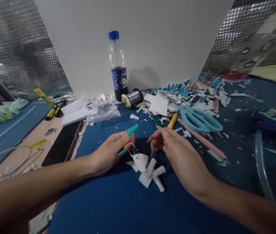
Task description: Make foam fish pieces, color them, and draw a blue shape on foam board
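My left hand [113,148], with long teal nails, is closed in a pinch, thumb against fingers. Thin wire [130,152] shows at its fingertips, close to the top of a white foam piece [141,161]. That piece has several flat strips spreading out like petals and is just over the blue mat; whether it touches the mat I cannot tell. Right of it, my right hand [183,156] is closed, thumb and fingers drawn together. Anything between those fingers is too small or hidden to make out. A gap separates the two hands.
Behind the hands are a cola bottle [119,76], a spool of grey line [132,98], a clear zip bag [104,111] and heaped foam scraps [201,100]. Light-blue scissors [197,119] lie right. A glue gun [271,125] is far right, a black phone [61,146] left.
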### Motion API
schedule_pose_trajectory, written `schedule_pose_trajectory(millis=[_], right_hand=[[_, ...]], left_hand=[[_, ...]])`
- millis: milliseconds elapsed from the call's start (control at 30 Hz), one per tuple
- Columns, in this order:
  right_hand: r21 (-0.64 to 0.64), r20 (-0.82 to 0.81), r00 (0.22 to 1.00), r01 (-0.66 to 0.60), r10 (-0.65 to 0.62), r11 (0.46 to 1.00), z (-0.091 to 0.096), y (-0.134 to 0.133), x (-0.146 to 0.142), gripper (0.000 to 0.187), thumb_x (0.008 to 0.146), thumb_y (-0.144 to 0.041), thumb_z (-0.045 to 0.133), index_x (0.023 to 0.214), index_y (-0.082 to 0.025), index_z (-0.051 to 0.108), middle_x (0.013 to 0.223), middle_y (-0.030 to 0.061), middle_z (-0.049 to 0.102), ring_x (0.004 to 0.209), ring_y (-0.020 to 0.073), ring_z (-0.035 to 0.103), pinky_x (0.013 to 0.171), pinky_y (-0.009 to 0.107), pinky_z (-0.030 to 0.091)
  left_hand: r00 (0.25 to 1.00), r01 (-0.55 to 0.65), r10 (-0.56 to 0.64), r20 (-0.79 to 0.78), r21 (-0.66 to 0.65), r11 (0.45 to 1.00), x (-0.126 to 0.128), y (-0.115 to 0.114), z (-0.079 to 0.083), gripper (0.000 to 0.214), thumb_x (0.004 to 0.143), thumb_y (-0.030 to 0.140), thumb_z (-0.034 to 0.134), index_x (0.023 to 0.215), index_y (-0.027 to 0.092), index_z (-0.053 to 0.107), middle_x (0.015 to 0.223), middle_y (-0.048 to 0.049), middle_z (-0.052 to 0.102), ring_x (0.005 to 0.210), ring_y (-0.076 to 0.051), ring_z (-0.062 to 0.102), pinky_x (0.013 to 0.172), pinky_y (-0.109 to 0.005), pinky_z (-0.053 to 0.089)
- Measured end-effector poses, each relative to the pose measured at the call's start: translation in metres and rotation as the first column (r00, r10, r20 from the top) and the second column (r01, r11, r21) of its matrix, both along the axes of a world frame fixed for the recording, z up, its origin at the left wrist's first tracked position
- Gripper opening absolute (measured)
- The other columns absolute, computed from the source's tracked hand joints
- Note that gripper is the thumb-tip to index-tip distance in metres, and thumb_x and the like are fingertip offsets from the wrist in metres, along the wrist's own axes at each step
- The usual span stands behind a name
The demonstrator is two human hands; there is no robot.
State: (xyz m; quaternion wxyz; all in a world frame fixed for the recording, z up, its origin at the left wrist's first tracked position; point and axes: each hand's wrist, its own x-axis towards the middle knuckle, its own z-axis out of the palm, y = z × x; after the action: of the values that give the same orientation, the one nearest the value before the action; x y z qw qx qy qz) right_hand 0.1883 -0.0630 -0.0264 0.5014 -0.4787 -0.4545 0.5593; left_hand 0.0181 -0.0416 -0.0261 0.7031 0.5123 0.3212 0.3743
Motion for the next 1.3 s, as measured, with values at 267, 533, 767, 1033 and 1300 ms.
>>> schedule_pose_trajectory(millis=[267,533,767,1033,1300], right_hand=[[0.02,-0.005,1.0,-0.017,0.017,1.0,-0.001,0.0,0.001,0.029,0.084,-0.044,0.047,0.071,-0.019,0.054,0.073,0.0019,0.053,0.069,0.014,0.049,0.065,0.029,0.041],[0.11,0.005,0.969,-0.247,0.248,0.963,0.004,-0.006,0.002,0.028,0.089,-0.043,0.044,0.08,-0.02,0.058,0.076,0.0008,0.054,0.073,0.0121,0.051,0.066,0.024,0.044],[0.059,0.145,0.921,-0.373,0.362,0.926,0.011,-0.011,0.002,0.015,0.083,-0.034,0.055,0.085,-0.019,0.055,0.077,0.0007,0.054,0.069,0.0117,0.051,0.058,0.023,0.042],[0.059,0.221,0.923,-0.336,0.316,0.94,0.01,-0.009,0.003,0.019,0.086,-0.034,0.047,0.079,-0.018,0.053,0.068,-0.0003,0.049,0.059,0.0108,0.045,0.052,0.025,0.037],[0.044,0.154,0.93,-0.343,0.333,0.938,0.011,-0.008,0.002,0.02,0.085,-0.036,0.047,0.077,-0.019,0.052,0.068,-0.0005,0.05,0.059,0.0106,0.046,0.052,0.024,0.037]], left_hand=[[0.994,0.075,-0.062,-0.086,0.151,0.986,0.0,-0.001,0.001,0.05,0.084,0.052,0.048,0.05,0.018,0.036,0.055,0.0035,0.032,0.054,-0.011,0.025,0.054,-0.028,0.021],[0.986,0.136,-0.11,-0.125,0.221,0.966,-0.003,0.0,-0.007,0.047,0.088,0.055,0.039,0.06,0.018,0.039,0.064,0.0026,0.033,0.063,-0.013,0.029,0.063,-0.028,0.026],[0.987,0.112,-0.087,-0.131,0.197,0.974,-0.002,-0.002,-0.007,0.044,0.089,0.054,0.036,0.066,0.018,0.046,0.067,0.0005,0.039,0.067,-0.015,0.034,0.068,-0.028,0.03],[0.998,0.066,-0.064,-0.02,0.09,0.994,0.002,-0.003,-0.003,0.046,0.086,0.056,0.041,0.066,0.017,0.051,0.067,-0.0016,0.047,0.068,-0.015,0.042,0.069,-0.027,0.035],[0.998,0.044,-0.046,0.031,0.036,0.998,0.002,-0.001,-0.003,0.038,0.085,0.045,0.051,0.064,0.015,0.054,0.064,-0.0009,0.049,0.066,-0.013,0.044,0.067,-0.025,0.035]])
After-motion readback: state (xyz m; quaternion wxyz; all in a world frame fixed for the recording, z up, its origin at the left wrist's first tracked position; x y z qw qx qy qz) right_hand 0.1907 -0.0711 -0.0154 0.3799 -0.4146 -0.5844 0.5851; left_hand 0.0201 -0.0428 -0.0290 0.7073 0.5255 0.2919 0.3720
